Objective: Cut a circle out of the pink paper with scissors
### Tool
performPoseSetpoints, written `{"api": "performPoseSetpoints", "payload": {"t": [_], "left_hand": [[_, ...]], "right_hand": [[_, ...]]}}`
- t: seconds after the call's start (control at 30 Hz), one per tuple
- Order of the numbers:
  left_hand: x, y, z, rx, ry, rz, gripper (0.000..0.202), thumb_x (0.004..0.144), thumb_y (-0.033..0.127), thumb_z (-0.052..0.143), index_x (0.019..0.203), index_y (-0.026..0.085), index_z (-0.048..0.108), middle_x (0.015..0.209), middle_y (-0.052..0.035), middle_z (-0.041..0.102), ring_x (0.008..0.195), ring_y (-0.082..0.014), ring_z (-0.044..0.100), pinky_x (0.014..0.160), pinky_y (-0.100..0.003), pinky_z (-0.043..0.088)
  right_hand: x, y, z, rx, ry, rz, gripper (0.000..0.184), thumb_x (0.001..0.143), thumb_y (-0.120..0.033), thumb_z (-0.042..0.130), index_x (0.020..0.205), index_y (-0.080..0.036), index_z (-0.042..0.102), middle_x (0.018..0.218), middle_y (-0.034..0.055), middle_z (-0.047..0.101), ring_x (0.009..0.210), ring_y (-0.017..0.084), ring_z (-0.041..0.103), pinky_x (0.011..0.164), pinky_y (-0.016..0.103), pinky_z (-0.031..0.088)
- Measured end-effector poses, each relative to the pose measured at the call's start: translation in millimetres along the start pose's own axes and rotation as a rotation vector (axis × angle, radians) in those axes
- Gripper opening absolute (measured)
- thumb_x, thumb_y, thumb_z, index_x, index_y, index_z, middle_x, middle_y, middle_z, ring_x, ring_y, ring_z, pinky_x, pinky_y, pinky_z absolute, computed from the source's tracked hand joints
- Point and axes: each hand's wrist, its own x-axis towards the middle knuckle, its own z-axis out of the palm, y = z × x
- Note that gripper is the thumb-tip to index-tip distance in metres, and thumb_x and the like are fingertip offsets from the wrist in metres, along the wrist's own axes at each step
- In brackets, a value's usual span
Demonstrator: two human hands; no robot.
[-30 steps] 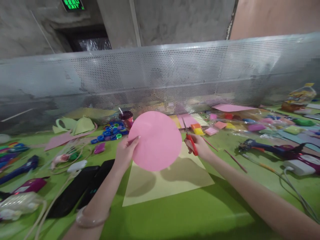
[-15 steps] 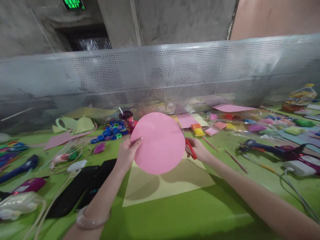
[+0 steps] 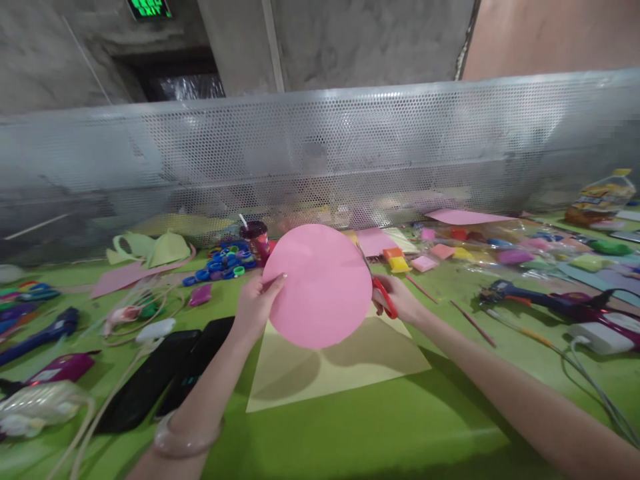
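A round sheet of pink paper [image 3: 318, 287] is held up in front of me, its face toward me. My left hand [image 3: 257, 301] pinches it at the left edge, thumb on the near side. Red-handled scissors [image 3: 385, 297] are gripped in my right hand [image 3: 397, 298] at the circle's right edge. Their blades point up and away along that edge, partly hidden by the paper. Beneath lies a pale yellow sheet [image 3: 340, 377] on the green table [image 3: 360, 440], with shadows falling across it.
Left are two black phones [image 3: 147, 377], cables and blue bottle caps [image 3: 227, 261] beside a dark red cup [image 3: 256, 237]. Coloured clay packets [image 3: 397, 260] and two thin sticks lie right, near a blue-and-purple tool [image 3: 540, 297]. A perforated metal panel [image 3: 320, 147] stands behind.
The scissors' handles have tilted slightly and spread a little in my right hand. The paper and my left hand stay nearly in place; the view has shifted very slightly.
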Motion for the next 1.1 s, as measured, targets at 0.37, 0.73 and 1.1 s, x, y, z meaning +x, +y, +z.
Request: {"api": "performPoseSetpoints", "payload": {"t": [0.37, 0.73, 1.1], "left_hand": [[-0.6, 0.9, 0.4, -0.019, -0.016, -0.016, 0.036, 0.063, 0.041, 0.067, 0.087, 0.014, 0.066, 0.081, -0.0053, 0.069, 0.067, -0.0178, 0.062, 0.06, -0.025, 0.046], [-1.7, 1.7, 1.8, -0.042, -0.014, -0.039, 0.038, 0.061, 0.042, 0.068, 0.087, 0.013, 0.066, 0.079, -0.0061, 0.069, 0.066, -0.0186, 0.061, 0.06, -0.027, 0.047], [-2.0, 2.4, 1.5, -0.06, -0.011, -0.039, 0.038, 0.062, 0.04, 0.068, 0.088, 0.013, 0.066, 0.078, -0.0063, 0.068, 0.067, -0.0193, 0.061, 0.06, -0.028, 0.046]], "right_hand": [[0.5, 3.4, -0.9, 0.016, -0.016, -0.03, 0.01, 0.068, -0.026, 0.046, 0.065, -0.017, 0.045, 0.047, -0.0066, 0.041, 0.04, 0.006, 0.042, 0.038, 0.018, 0.037], [1.2, 6.3, -0.3, 0.03, -0.035, -0.076, 0.014, 0.071, -0.03, 0.046, 0.069, -0.016, 0.046, 0.049, -0.0063, 0.04, 0.041, 0.006, 0.042, 0.04, 0.019, 0.04], [-0.8, -0.1, -1.1, 0.056, -0.017, -0.043, 0.012, 0.069, -0.028, 0.047, 0.069, -0.016, 0.05, 0.05, -0.0057, 0.041, 0.041, 0.006, 0.041, 0.039, 0.018, 0.039]]}}
